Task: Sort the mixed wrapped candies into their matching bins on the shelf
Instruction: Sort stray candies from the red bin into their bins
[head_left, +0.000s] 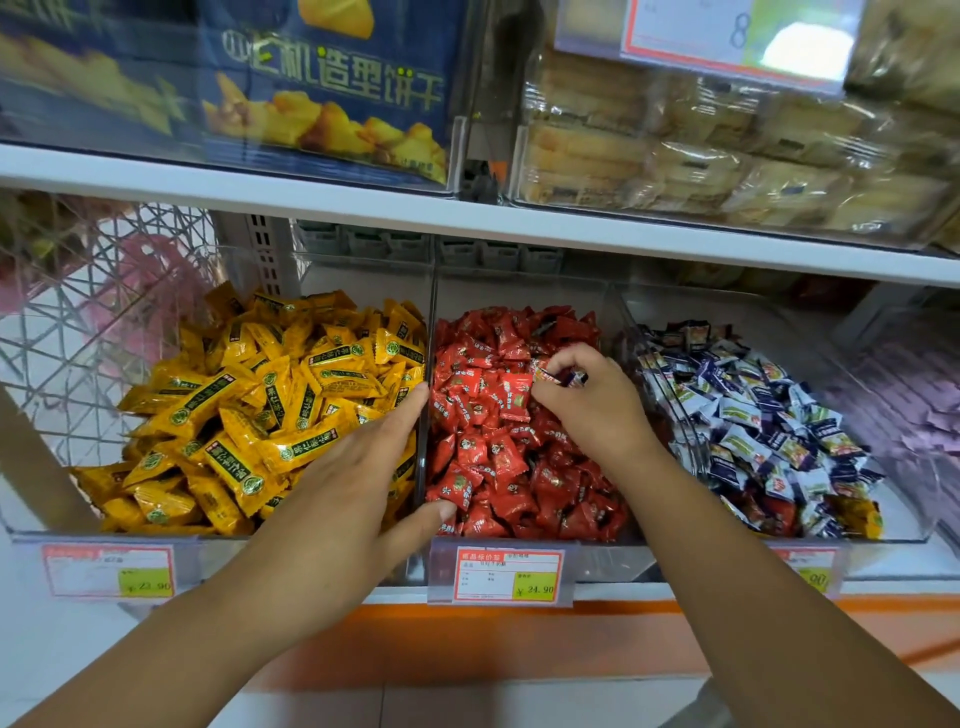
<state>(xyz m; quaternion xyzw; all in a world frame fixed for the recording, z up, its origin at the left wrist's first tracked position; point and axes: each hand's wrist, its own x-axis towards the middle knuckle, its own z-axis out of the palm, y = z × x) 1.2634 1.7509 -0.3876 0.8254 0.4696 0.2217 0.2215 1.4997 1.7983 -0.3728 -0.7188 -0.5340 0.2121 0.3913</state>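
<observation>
Right hand: the right hand (587, 400) is hovering over the right side of the red bin (519, 540), fingers curled, pinching a candy (558, 376) between thumb and fingertips.
Candy: it is sticking out to the left of the fingertips, just above the red candies (498, 457). Its wrapper is showing dark blue and red, and blur is hiding the print.
Left hand: the left hand (358, 467) is lying flat and released, gripping nothing. Its straight fingers are reaching along the divider (431, 332) over the edge of the yellow candies (260, 395), while the thumb is touching red candies at the bin's front.
Bins: three clear bins are standing side by side, with the yellow bin (104, 538) on the left, the red bin in the middle, and the blue bin (909, 493) on the right holding blue candies (753, 415).
Strays: a few red and yellow strays (769, 514) are lying among the blue candies at the blue bin's front.
Shelf front: a price tag (508, 576) is hanging below the red bin.
Above: a biscuit box (332, 88) is standing on the upper shelf (363, 202).
</observation>
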